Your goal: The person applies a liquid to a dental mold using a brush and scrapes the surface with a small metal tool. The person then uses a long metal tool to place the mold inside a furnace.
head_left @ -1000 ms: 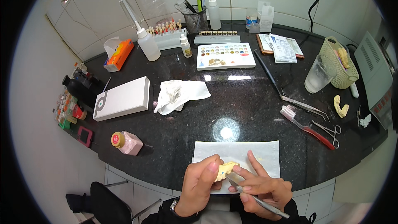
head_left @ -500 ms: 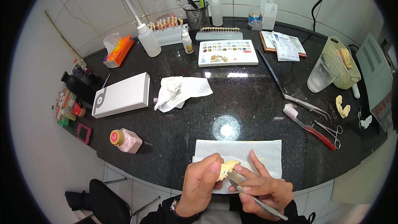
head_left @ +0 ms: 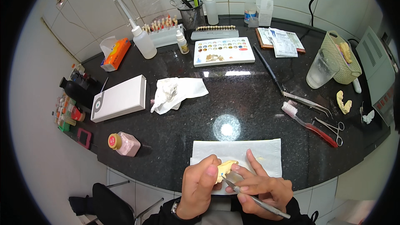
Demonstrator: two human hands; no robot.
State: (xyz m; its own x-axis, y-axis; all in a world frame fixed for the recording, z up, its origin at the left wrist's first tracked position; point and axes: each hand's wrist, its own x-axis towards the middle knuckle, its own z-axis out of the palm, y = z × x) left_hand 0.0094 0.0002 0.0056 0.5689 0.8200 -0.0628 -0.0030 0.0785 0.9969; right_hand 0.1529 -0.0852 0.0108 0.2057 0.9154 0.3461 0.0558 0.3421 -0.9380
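Over the paper towel [head_left: 208, 147], a dental cast [head_left: 226, 169] is gripped in the curled left hand [head_left: 199, 186], a knife [head_left: 263, 205] pinched in the right hand [head_left: 268, 189]; carving seems partly done.

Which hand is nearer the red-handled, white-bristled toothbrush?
Right: the right hand is below and left of the toothbrush; the left hand is farther left.
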